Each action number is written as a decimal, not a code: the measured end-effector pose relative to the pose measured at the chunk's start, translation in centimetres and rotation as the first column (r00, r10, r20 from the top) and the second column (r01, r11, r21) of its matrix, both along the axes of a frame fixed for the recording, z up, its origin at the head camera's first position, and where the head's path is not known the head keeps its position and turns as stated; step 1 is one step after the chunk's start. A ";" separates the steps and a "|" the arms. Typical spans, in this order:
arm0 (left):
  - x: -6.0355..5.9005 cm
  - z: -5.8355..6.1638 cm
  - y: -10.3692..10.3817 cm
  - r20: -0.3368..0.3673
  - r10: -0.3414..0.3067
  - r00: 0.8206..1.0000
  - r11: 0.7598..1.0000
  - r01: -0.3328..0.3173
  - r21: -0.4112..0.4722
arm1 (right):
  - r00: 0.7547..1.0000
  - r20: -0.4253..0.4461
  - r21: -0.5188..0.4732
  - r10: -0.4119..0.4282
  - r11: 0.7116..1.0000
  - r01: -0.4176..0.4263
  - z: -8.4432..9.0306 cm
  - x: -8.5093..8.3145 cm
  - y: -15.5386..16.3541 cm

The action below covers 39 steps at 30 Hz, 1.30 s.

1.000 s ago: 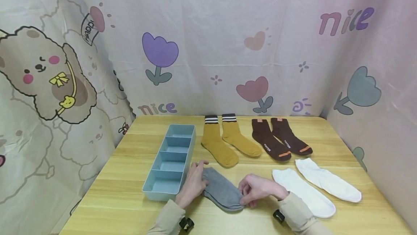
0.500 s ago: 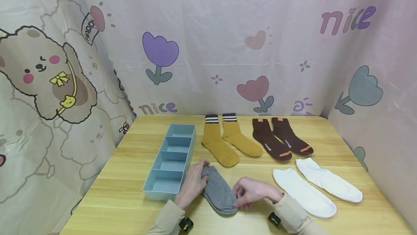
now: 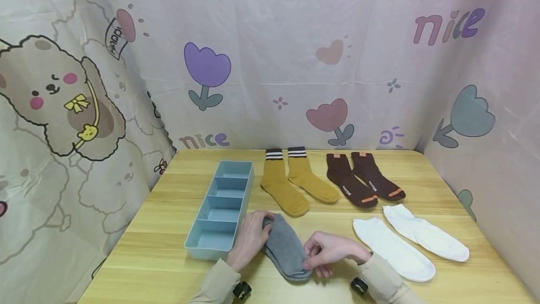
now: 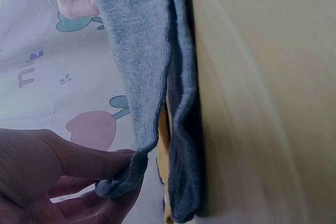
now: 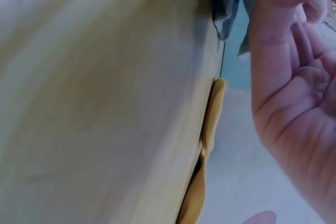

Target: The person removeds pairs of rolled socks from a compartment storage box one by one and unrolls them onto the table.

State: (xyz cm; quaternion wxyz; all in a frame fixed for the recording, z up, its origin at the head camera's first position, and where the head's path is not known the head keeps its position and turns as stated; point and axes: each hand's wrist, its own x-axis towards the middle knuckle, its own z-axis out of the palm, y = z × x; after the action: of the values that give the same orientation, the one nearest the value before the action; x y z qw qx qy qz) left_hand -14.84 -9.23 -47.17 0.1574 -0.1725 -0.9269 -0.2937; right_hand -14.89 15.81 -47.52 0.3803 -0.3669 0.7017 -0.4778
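Note:
A pair of grey socks (image 3: 286,246), one laid over the other, lies at a slant between both hands near the table's front. My left hand (image 3: 253,233) pinches the cuff of the upper sock (image 4: 139,51) between thumb and fingers. In the left wrist view that cuff is raised off the lower sock (image 4: 185,182), which stays on the table. At the toe end, my right hand (image 3: 331,251) pinches the grey fabric with thumb and curled fingers. Its palm side (image 5: 294,93) fills the right of the right wrist view, where the fingertips are cut off.
Left of the socks stands a light blue divided box (image 3: 191,251) with several compartments. Mustard socks (image 3: 281,187) and dark brown socks (image 3: 350,182) lie in pairs at the back. White socks (image 3: 396,248) lie at the right. A printed curtain (image 3: 270,60) hangs behind the table.
The toe end of the grey socks has swung left and toward the front, with my right hand following. My left fingers have closed onto the upper cuff.

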 end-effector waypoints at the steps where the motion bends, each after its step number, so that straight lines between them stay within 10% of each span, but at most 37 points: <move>1: 0.0 0.1 0.0 -0.002 -0.001 1.000 1.000 0.001 0.000 | 1.000 0.013 -0.003 -0.002 1.000 0.002 0.0 0.0 0.1; 21: -0.9 1.3 1.4 0.080 -0.073 0.994 0.993 0.065 0.097 | 0.999 0.039 0.019 0.006 1.000 -0.007 1.7 -0.9 4.4; 39: -2.1 1.3 4.4 0.246 -0.239 0.939 0.971 0.230 0.067 | 0.983 -0.051 0.236 -0.177 0.954 0.184 2.0 -1.0 8.6</move>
State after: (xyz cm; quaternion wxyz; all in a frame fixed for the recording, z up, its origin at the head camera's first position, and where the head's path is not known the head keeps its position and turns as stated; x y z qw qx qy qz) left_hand -16.89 -4.86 -45.91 0.0053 -0.2399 -0.9066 -0.3472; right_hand -15.88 24.44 -45.57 0.3663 -0.2598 0.7902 -0.4170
